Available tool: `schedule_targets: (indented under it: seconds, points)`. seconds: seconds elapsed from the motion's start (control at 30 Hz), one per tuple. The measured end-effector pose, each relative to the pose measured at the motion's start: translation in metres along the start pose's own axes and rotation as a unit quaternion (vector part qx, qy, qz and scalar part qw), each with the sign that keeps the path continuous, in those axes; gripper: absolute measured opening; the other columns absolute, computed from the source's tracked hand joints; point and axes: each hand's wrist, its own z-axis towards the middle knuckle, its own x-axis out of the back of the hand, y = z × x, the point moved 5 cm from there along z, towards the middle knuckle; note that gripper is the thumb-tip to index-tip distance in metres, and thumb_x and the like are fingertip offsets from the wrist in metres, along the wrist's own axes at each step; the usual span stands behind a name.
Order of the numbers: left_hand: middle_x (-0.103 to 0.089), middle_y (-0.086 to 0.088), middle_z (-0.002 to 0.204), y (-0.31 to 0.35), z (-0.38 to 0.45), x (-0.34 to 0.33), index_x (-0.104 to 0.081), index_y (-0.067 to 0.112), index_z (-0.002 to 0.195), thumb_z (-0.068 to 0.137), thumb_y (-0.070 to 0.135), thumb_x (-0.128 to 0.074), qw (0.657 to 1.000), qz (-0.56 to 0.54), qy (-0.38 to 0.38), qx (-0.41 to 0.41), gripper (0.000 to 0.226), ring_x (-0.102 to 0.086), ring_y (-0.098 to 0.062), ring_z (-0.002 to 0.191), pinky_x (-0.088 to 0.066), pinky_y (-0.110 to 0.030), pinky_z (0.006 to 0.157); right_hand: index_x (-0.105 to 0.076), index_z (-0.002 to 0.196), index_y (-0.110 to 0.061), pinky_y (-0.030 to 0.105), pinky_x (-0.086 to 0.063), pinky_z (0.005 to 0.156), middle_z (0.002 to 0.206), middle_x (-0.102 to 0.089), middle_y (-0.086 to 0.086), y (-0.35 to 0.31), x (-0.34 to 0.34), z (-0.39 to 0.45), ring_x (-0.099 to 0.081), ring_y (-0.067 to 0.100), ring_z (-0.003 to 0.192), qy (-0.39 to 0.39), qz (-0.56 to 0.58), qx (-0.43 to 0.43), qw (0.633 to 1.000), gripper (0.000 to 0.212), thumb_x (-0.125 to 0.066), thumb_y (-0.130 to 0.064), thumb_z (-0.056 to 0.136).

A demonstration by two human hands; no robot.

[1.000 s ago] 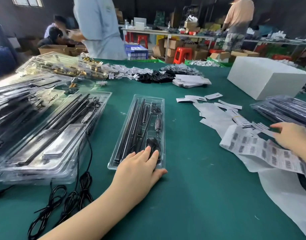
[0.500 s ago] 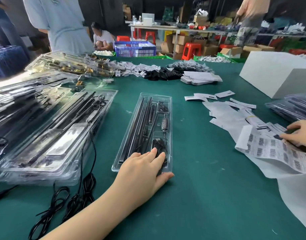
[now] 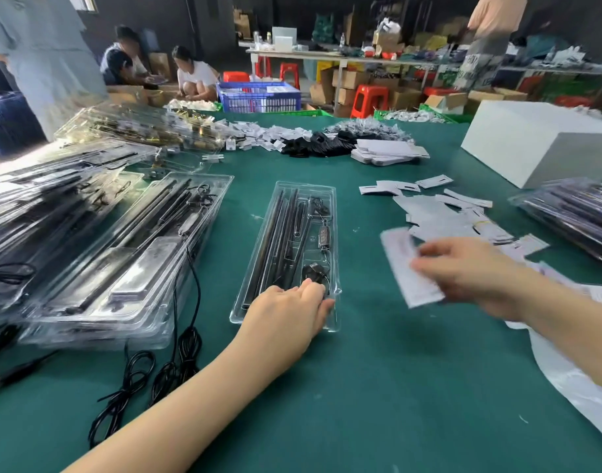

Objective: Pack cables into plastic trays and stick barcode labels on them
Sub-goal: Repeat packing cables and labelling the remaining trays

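A left hand (image 3: 285, 310) presses flat-fingered on a clear tray (image 3: 292, 247) mid-bench; the right hand (image 3: 463, 271) pinches a blurred label sheet (image 3: 408, 268).

The tabletop (image 3: 395, 387) is dark green; the clear plastic tray (image 3: 330, 199) holds black rods (image 3: 275, 240); the box (image 3: 531, 141) is white, the stools (image 3: 369, 99) red, the crate (image 3: 258, 97) blue.

A large white box (image 3: 538, 145) stood at the far right of the green desk (image 3: 395, 387). Beyond the desk's far edge sat a blue crate (image 3: 258, 99), with red stools (image 3: 369, 100) and brown cardboard cartons (image 3: 349, 78) around it. Two people (image 3: 193, 76) crouched on the floor near more cartons. A long cluttered bench (image 3: 326, 54) ran along the back, and a person in a pale shirt (image 3: 43, 52) stood at the left.
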Motion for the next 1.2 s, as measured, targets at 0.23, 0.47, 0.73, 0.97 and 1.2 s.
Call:
schedule_targets:
  seconds: [0.23, 0.47, 0.73, 0.97, 1.2]
  points:
    - [-0.043, 0.002, 0.036, -0.004, 0.000, 0.010, -0.053, 0.011, 0.062, 0.073, 0.018, -0.080, 0.997, -0.043, -0.020, 0.063, 0.030, -0.043, -0.022, 0.029, -0.014, -0.018, 0.040, -0.060, 0.088, -0.008, 0.020, -0.050, 0.049, 0.064, -0.066, 0.004, 0.016, -0.085, 0.004, -0.063, 0.011, 0.051, -0.087, 0.079, -0.081, 0.990, 0.007, -0.058, -0.001, 0.089]
    - [-0.045, 0.003, 0.037, -0.003, -0.001, 0.014, -0.053, 0.012, 0.062, 0.072, 0.019, -0.081, 0.997, -0.041, -0.025, 0.068, 0.031, -0.045, -0.019, 0.031, -0.015, -0.022, 0.043, -0.062, 0.105, -0.009, 0.020, -0.056, 0.058, 0.080, -0.074, 0.003, 0.008, -0.090, 0.018, -0.068, 0.010, 0.062, -0.106, 0.141, -0.049, 0.983, 0.013, -0.060, -0.008, 0.092]
    - [-0.047, 0.005, 0.046, -0.001, -0.004, 0.012, -0.054, 0.011, 0.065, 0.072, 0.017, -0.081, 0.996, -0.063, -0.009, 0.061, 0.029, -0.049, -0.020, 0.035, -0.017, -0.021, 0.043, -0.061, 0.094, -0.012, 0.019, -0.052, 0.052, 0.074, -0.068, 0.003, 0.009, -0.090, 0.033, -0.063, 0.010, 0.058, -0.128, 0.126, -0.077, 0.981, 0.013, -0.054, -0.001, 0.093]
    - [-0.050, 0.000, 0.048, 0.004, -0.003, 0.012, -0.053, 0.006, 0.062, 0.065, 0.010, -0.084, 0.993, -0.098, 0.044, 0.040, 0.031, -0.047, -0.021, 0.035, -0.036, -0.020, 0.036, -0.063, 0.096, -0.011, 0.017, -0.050, 0.048, 0.064, -0.069, 0.001, 0.006, -0.087, 0.041, -0.063, 0.008, 0.050, -0.084, 0.130, -0.077, 0.985, 0.017, -0.052, 0.001, 0.092]
    - [-0.055, -0.002, 0.051, 0.005, -0.004, 0.011, -0.059, 0.004, 0.064, 0.058, 0.009, -0.087, 0.991, -0.104, 0.061, 0.050, 0.029, -0.053, -0.022, 0.040, -0.046, -0.025, 0.041, -0.061, 0.086, -0.014, 0.017, -0.045, 0.046, 0.058, -0.061, 0.000, 0.006, -0.085, 0.038, -0.055, 0.009, 0.044, -0.103, 0.107, -0.083, 0.985, 0.018, -0.050, 0.000, 0.090]
